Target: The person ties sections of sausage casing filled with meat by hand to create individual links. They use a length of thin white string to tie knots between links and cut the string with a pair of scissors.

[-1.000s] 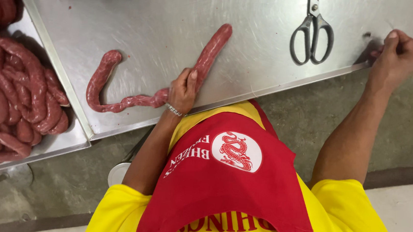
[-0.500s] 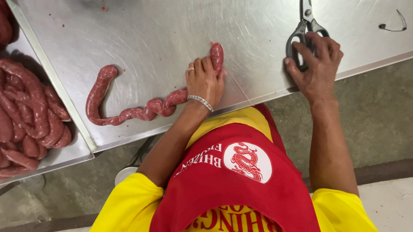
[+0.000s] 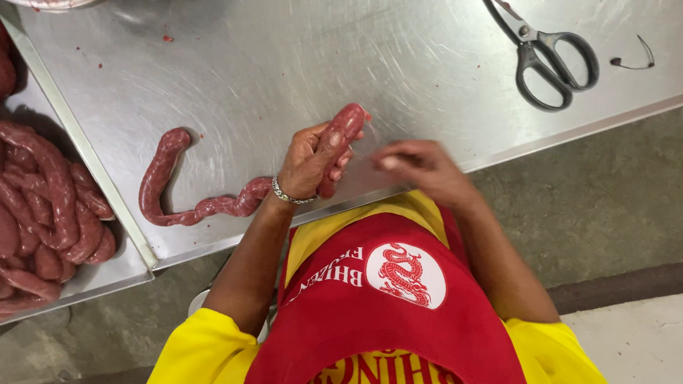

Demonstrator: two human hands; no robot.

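Now | left hand (image 3: 307, 165) clamped on raw sausage link's (image 3: 337, 139) end, mid-frame | right hand (image 3: 417, 161) blurred beside it, grip unclear | best: keep casing end pinched firmly, rope (image 3: 186, 204) slack.

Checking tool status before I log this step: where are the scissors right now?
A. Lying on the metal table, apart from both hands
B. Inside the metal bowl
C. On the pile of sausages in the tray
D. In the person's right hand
A: the scissors lie on the metal table, while the left hand grips the sausage and the right hand is beside it.
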